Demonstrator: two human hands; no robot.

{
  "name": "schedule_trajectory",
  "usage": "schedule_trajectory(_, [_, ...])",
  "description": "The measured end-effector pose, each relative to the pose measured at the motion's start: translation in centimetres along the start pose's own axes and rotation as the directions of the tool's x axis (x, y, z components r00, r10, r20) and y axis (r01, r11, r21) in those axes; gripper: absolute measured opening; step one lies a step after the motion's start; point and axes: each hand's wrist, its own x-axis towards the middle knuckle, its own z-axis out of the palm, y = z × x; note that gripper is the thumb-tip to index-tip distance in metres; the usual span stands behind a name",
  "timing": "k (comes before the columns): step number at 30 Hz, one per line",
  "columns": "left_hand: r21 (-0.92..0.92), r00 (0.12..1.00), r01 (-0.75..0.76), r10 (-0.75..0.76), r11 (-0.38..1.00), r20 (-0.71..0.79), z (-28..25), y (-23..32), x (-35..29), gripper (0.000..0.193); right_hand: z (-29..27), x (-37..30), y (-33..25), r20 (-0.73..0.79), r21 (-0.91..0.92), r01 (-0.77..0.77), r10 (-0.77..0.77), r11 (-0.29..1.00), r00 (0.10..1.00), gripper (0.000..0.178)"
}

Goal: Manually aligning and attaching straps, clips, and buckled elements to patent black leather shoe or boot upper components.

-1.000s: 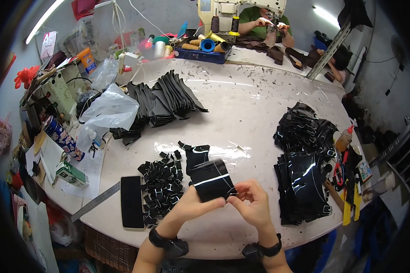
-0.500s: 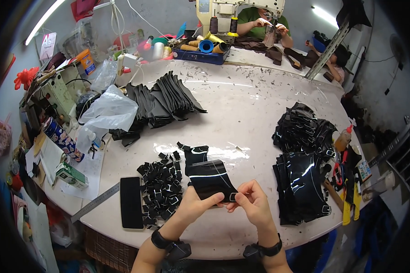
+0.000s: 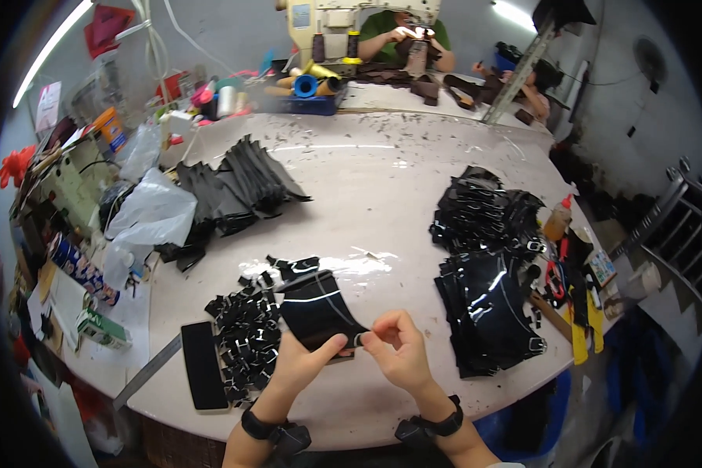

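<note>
black leather piece (image 3: 317, 310), pinched between fingers (image 3: 356, 341)

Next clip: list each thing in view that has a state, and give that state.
black leather piece: held flat on the table by both hands
left hand: thumb pressing its near edge
right hand: fingers pinching its near corner
small black pieces: loose heap
glossy black stack: piled
plastic bag: crumpled

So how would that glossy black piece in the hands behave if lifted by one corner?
The black piece looks thin and curves between the left hand and right hand, so it would probably flop. Its shine suggests a slick surface. It is likely light, like the stacked pieces.
</note>
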Motion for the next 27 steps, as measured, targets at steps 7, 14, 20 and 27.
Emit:
schedule_trajectory(7, [0.203, 0.970, -0.192, 0.155, 0.960, 0.189, 1.5, -0.9, -0.2, 0.024, -0.5, 0.1, -1.8, -0.032, -0.324, 0.153, -0.172, 0.934, 0.984, 0.023])
schedule_trajectory(14, [0.433, 0.960, -0.268, 0.277, 0.860, 0.044, -2.4, -0.1, 1.1, 0.028, -6.6, -1.8, -7.7, -0.340, -0.808, 0.167, -0.680, 0.564, 0.650, 0.014])
schedule_trajectory(20, [0.935, 0.855, 0.017, 0.479, 0.353, -0.197, -7.1, -0.5, 1.5, 0.021, -16.0, -2.2, -5.7, -0.421, -0.904, -0.359, -0.328, 0.234, 0.846, 0.014])
schedule_trajectory(27, [0.988, 0.843, 0.000, 0.532, 0.155, -0.083, -8.7, -3.4, 2.6, 0.032, -14.8, -1.8, -6.5, -0.402, -0.910, -0.402, -0.439, 0.099, 0.803, 0.011])
